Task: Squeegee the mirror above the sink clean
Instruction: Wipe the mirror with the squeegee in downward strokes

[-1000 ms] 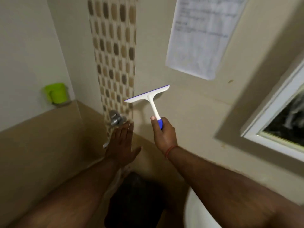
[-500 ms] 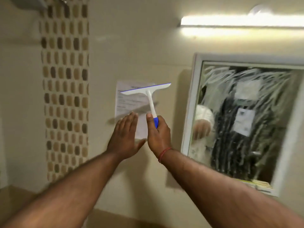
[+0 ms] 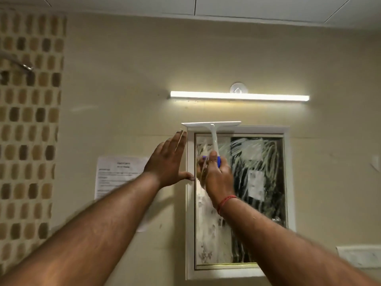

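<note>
The right hand [image 3: 218, 178] has its fingers [image 3: 213, 161] curled tight round the blue grip of a white plastic squeegee [image 3: 212, 125], whose blade lies level just above them along the top edge of the white-framed, soap-streaked rectangular mirror [image 3: 259, 193]. Just left of them the left hand [image 3: 167, 162] is flat, fingers [image 3: 178, 143] straight and together, holding nothing, thumb tip at the frame's left edge. Farther up the wall, above all the fingers, a long tube light [image 3: 239, 96] glows.

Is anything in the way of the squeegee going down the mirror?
Nothing visible. The right hand holds the squeegee at the top of the mirror; the left hand is beside the frame, outside that path.
</note>
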Demonstrator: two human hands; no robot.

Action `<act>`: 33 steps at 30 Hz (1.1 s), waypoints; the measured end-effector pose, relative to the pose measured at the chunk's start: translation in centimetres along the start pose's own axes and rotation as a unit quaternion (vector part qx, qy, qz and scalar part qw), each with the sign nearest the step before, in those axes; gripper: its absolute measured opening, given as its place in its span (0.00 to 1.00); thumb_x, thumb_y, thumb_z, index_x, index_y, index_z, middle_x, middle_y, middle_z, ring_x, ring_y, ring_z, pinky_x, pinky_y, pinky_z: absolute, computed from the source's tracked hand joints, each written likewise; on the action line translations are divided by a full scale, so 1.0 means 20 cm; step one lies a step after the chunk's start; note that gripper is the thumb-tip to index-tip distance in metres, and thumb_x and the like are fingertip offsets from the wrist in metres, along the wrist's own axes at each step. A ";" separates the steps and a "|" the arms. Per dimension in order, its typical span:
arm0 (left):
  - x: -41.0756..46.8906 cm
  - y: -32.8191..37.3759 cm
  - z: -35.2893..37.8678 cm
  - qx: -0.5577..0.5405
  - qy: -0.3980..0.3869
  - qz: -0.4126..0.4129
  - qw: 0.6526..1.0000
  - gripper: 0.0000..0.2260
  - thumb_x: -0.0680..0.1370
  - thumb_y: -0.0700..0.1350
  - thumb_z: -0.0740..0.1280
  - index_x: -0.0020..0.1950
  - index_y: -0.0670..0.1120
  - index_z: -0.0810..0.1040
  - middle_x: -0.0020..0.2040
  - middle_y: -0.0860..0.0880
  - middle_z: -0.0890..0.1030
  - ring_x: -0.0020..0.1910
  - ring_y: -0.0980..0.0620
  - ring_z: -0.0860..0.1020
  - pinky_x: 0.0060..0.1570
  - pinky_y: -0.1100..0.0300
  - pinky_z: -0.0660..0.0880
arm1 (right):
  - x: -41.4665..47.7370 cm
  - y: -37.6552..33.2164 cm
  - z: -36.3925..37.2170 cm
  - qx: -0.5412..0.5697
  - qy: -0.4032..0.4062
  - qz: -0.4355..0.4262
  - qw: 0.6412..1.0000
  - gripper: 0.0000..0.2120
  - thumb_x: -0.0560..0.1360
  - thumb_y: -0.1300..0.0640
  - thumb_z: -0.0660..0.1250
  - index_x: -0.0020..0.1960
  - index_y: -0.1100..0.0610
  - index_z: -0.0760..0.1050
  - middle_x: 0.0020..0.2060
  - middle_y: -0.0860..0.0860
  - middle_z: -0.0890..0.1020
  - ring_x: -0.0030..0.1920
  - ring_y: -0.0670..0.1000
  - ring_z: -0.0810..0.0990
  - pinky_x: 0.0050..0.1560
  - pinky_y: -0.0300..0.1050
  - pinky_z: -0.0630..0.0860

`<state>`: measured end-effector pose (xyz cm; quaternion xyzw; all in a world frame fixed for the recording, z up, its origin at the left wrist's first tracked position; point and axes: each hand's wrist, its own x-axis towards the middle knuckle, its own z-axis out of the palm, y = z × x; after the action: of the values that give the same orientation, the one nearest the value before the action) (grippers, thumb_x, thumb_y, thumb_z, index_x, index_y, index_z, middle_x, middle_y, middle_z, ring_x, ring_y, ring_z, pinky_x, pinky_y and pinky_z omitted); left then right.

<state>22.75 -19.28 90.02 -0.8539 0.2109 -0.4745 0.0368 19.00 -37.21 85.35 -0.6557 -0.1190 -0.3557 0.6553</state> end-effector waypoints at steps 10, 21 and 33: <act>0.13 0.08 -0.01 -0.028 -0.053 -0.023 0.998 0.84 0.57 0.80 0.79 0.83 0.45 0.20 0.82 0.48 0.17 0.90 0.40 0.46 0.88 0.43 0.55 | -0.02 0.07 -0.23 -0.043 0.059 0.055 0.996 0.21 0.87 0.34 0.56 0.54 0.48 0.78 0.45 0.58 0.86 0.45 0.56 0.85 0.54 0.60 0.84; 0.15 0.14 -0.06 0.034 -0.145 -0.068 0.987 0.88 0.56 0.72 0.86 0.76 0.44 0.11 0.79 0.42 0.14 0.89 0.35 0.39 0.88 0.35 0.53 | 0.02 0.01 -0.22 -0.030 0.027 0.083 0.996 0.24 0.85 0.32 0.57 0.54 0.50 0.79 0.43 0.54 0.84 0.43 0.56 0.82 0.52 0.59 0.83; 0.18 0.28 -0.03 0.071 -0.201 -0.151 0.965 0.81 0.66 0.53 0.90 0.80 0.48 0.16 0.77 0.32 0.75 0.59 0.37 0.85 0.58 0.40 0.84 | 0.13 -0.04 -0.26 -0.035 -0.011 0.052 0.998 0.20 0.85 0.35 0.55 0.57 0.45 0.81 0.44 0.51 0.85 0.42 0.54 0.83 0.43 0.55 0.86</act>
<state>22.08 -25.71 91.67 -0.9488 0.0333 -0.3070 0.0668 18.78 -42.82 87.10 -0.6873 -0.0795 -0.3178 0.6483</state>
